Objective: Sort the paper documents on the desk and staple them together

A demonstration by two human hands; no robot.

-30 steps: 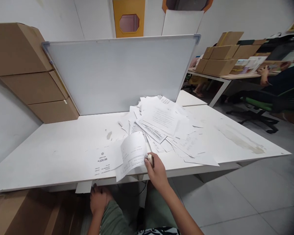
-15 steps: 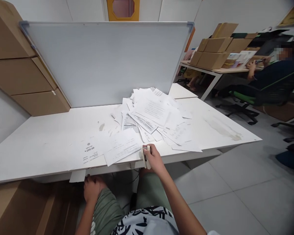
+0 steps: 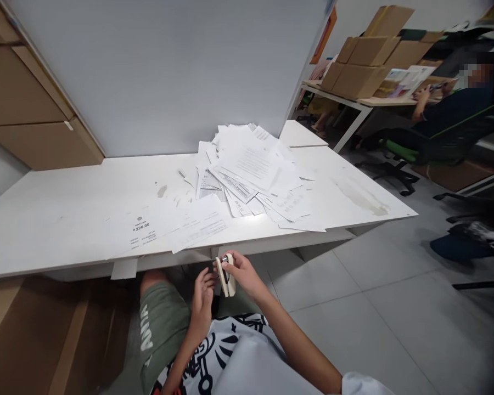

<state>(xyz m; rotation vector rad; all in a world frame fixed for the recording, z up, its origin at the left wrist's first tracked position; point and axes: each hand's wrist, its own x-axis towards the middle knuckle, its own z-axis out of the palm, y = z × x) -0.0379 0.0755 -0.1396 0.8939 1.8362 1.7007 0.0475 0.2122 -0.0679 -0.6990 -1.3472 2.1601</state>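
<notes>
My right hand [image 3: 242, 274] is closed round a small cream stapler [image 3: 225, 269], held upright in front of my lap, just below the front edge of the white table [image 3: 66, 219]. My left hand [image 3: 201, 296] is raised beside it, fingers touching the stapler's left side. On the table edge above lie a receipt marked 220.00 [image 3: 142, 227] and a printed sheet [image 3: 200, 227] overlapping it. Behind them, a loose pile of papers [image 3: 255, 175] covers the middle of the table.
A whiteboard [image 3: 168, 71] leans upright at the back of the table. Stacked cardboard boxes [image 3: 28, 104] stand at the left. A cardboard box [image 3: 33, 334] sits under the table at my left. At the right, a person sits in a chair [image 3: 444, 126] by another table with boxes [image 3: 366, 66].
My right hand drew the stapler back off the sheet and down below the table edge. My left hand rose from my knee to touch the stapler. The curled sheet now lies flat.
</notes>
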